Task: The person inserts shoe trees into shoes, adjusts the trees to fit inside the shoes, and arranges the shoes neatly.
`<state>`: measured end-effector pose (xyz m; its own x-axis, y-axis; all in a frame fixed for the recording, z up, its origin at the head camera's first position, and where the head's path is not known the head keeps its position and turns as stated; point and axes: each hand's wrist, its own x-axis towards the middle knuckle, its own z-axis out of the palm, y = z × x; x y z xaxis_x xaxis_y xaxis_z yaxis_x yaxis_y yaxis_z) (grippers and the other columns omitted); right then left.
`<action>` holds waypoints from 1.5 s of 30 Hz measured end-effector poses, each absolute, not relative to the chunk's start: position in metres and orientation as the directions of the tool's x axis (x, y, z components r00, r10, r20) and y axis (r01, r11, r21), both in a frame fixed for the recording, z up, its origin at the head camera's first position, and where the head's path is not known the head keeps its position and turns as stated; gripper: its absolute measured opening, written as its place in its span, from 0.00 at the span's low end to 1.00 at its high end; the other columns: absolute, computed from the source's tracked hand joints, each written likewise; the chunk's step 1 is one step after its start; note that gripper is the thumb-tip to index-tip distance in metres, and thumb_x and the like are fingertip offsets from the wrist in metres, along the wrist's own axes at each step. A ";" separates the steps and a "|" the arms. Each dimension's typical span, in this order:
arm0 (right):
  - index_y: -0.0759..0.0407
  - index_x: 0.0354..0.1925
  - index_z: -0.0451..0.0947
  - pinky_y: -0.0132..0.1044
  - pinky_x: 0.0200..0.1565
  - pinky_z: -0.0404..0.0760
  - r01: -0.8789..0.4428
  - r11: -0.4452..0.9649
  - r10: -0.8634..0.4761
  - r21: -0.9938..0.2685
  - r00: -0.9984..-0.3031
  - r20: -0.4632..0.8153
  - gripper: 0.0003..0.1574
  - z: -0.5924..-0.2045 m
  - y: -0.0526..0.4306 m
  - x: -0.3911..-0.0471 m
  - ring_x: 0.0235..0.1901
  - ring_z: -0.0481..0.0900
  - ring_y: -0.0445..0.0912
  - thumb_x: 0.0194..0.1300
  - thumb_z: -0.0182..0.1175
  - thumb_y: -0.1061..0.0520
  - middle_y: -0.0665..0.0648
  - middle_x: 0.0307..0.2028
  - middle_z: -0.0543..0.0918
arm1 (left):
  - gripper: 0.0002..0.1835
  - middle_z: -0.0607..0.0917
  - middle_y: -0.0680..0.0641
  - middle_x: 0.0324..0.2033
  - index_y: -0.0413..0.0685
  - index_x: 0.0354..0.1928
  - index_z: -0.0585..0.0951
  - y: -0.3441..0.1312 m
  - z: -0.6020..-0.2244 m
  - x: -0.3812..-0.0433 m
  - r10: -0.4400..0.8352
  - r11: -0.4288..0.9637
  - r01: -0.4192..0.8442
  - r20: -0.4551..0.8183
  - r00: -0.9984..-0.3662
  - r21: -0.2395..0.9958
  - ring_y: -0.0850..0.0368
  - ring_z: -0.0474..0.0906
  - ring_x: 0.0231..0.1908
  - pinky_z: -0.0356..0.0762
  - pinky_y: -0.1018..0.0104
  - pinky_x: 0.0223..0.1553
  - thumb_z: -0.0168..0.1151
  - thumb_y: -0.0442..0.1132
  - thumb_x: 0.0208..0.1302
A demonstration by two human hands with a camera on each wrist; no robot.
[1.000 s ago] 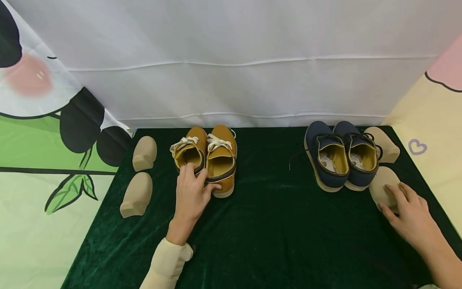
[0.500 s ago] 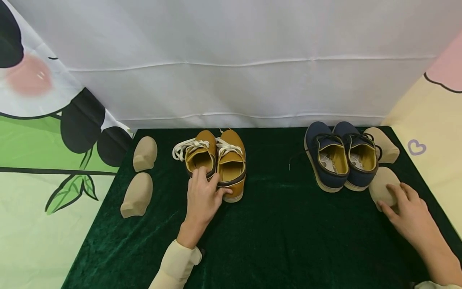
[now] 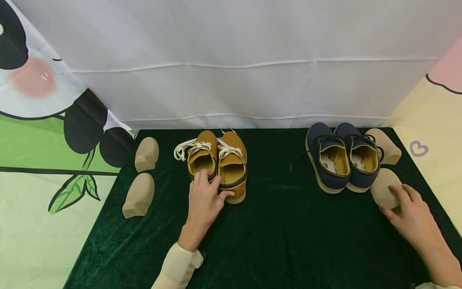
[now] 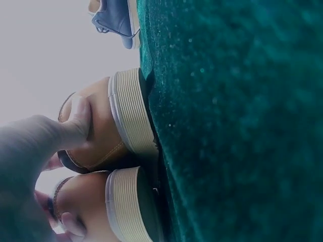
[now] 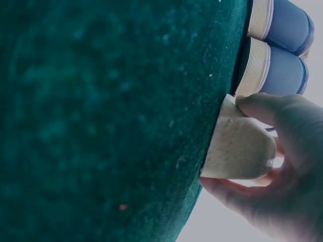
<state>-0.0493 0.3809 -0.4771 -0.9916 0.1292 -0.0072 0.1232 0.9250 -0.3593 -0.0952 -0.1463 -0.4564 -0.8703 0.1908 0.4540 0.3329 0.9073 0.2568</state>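
Note:
In the head view my left hand (image 3: 205, 202) holds a pair of tan lace-up shoes by their heels. Its thumb presses the back of the right tan shoe (image 3: 234, 139), and fingertips reach into the heel opening of the left tan shoe (image 3: 207, 137). The left wrist view shows the thumb against one tan heel (image 4: 103, 121) and fingers at the other. Beyond the navy shoes, my right hand (image 3: 415, 216) grips a beige moulded shoe insert (image 3: 384, 186). In the right wrist view thumb and fingers lie on opposite sides of this insert (image 5: 239, 151), which rests on the cloth.
Two navy lace-up shoes (image 3: 333, 182) stand together at the right, with another beige insert (image 3: 388, 148) behind them. Two more inserts, one farther back (image 3: 146, 154) and one nearer (image 3: 138, 194), lie at the left. Dark green cloth (image 3: 274, 224) covers the table; a white curtain (image 3: 231, 88) hangs behind.
My left hand has shifted the tan shoes slightly right and toward me, then stayed nearly still. The right hand keeps its place on the insert.

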 end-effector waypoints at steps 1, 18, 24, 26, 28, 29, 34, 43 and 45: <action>0.75 0.73 0.56 0.82 0.65 0.54 0.129 0.924 0.136 -0.360 -0.991 -0.005 0.43 -0.477 0.381 -0.049 0.67 0.53 0.86 0.72 0.64 0.55 0.87 0.73 0.48 | 0.24 0.75 0.42 0.43 0.49 0.37 0.82 -0.146 -0.456 -0.095 0.190 0.908 0.330 0.449 -0.873 0.258 0.45 0.71 0.42 0.69 0.54 0.37 0.83 0.56 0.51; 0.72 0.74 0.56 0.82 0.65 0.55 0.239 0.909 0.247 -0.342 -0.969 -0.019 0.43 -0.469 0.373 -0.040 0.70 0.51 0.83 0.72 0.62 0.54 0.83 0.76 0.46 | 0.27 0.77 0.42 0.51 0.52 0.55 0.85 -0.148 -0.453 -0.086 0.176 0.911 0.274 0.311 -0.934 0.307 0.44 0.70 0.50 0.74 0.52 0.45 0.77 0.59 0.59; 0.70 0.74 0.57 0.82 0.65 0.55 0.261 0.908 0.278 -0.328 -0.961 0.004 0.42 -0.464 0.369 -0.035 0.70 0.51 0.82 0.71 0.62 0.55 0.82 0.76 0.47 | 0.29 0.80 0.44 0.53 0.56 0.62 0.82 -0.154 -0.447 -0.085 0.172 0.918 0.263 0.301 -0.938 0.295 0.45 0.72 0.52 0.77 0.51 0.47 0.73 0.60 0.63; 0.70 0.73 0.57 0.81 0.66 0.54 0.260 0.907 0.279 -0.332 -0.960 0.009 0.42 -0.462 0.367 -0.033 0.71 0.50 0.82 0.71 0.62 0.55 0.81 0.77 0.46 | 0.29 0.81 0.45 0.54 0.57 0.63 0.82 -0.156 -0.446 -0.086 0.168 0.915 0.263 0.303 -0.938 0.305 0.45 0.73 0.53 0.78 0.50 0.49 0.71 0.60 0.65; 0.69 0.73 0.58 0.81 0.67 0.53 0.257 0.907 0.277 -0.335 -0.961 0.014 0.41 -0.461 0.366 -0.032 0.71 0.50 0.82 0.71 0.61 0.55 0.81 0.77 0.46 | 0.28 0.82 0.45 0.53 0.56 0.64 0.81 -0.158 -0.444 -0.086 0.162 0.912 0.262 0.310 -0.937 0.316 0.46 0.74 0.54 0.79 0.49 0.50 0.69 0.61 0.67; 0.69 0.72 0.58 0.81 0.67 0.53 0.255 0.906 0.276 -0.338 -0.961 0.015 0.40 -0.460 0.365 -0.031 0.71 0.49 0.82 0.70 0.61 0.55 0.81 0.77 0.46 | 0.28 0.82 0.45 0.54 0.56 0.64 0.81 -0.160 -0.443 -0.086 0.157 0.911 0.261 0.316 -0.936 0.320 0.46 0.74 0.54 0.80 0.49 0.50 0.68 0.61 0.68; 0.71 0.71 0.59 0.81 0.68 0.52 0.257 0.907 0.280 -0.333 -0.960 0.021 0.40 -0.455 0.361 -0.029 0.72 0.48 0.82 0.69 0.62 0.56 0.80 0.78 0.46 | 0.23 0.83 0.44 0.52 0.53 0.62 0.82 -0.166 -0.440 -0.089 0.128 0.910 0.265 0.392 -0.911 0.318 0.45 0.76 0.52 0.83 0.48 0.47 0.62 0.57 0.74; 0.71 0.70 0.60 0.79 0.71 0.51 0.243 0.914 0.280 -0.325 -0.957 0.072 0.40 -0.445 0.351 -0.024 0.74 0.49 0.80 0.68 0.63 0.56 0.80 0.77 0.48 | 0.13 0.83 0.41 0.51 0.47 0.54 0.85 -0.182 -0.430 -0.100 0.093 0.906 0.300 0.552 -0.829 0.298 0.43 0.76 0.52 0.82 0.47 0.49 0.64 0.45 0.75; 0.70 0.70 0.61 0.79 0.70 0.53 0.242 0.917 0.284 -0.318 -0.955 0.091 0.40 -0.443 0.349 -0.023 0.73 0.50 0.80 0.68 0.63 0.56 0.79 0.77 0.49 | 0.12 0.83 0.39 0.51 0.45 0.54 0.85 -0.186 -0.428 -0.103 0.092 0.903 0.313 0.581 -0.808 0.293 0.41 0.75 0.51 0.81 0.46 0.49 0.64 0.42 0.74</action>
<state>-0.0231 0.3493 -0.4427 -0.9546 0.2836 0.0908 0.2420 0.9166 -0.3183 -0.1029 -0.1859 -0.4281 -0.8084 0.0916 0.5814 0.3133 0.9032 0.2933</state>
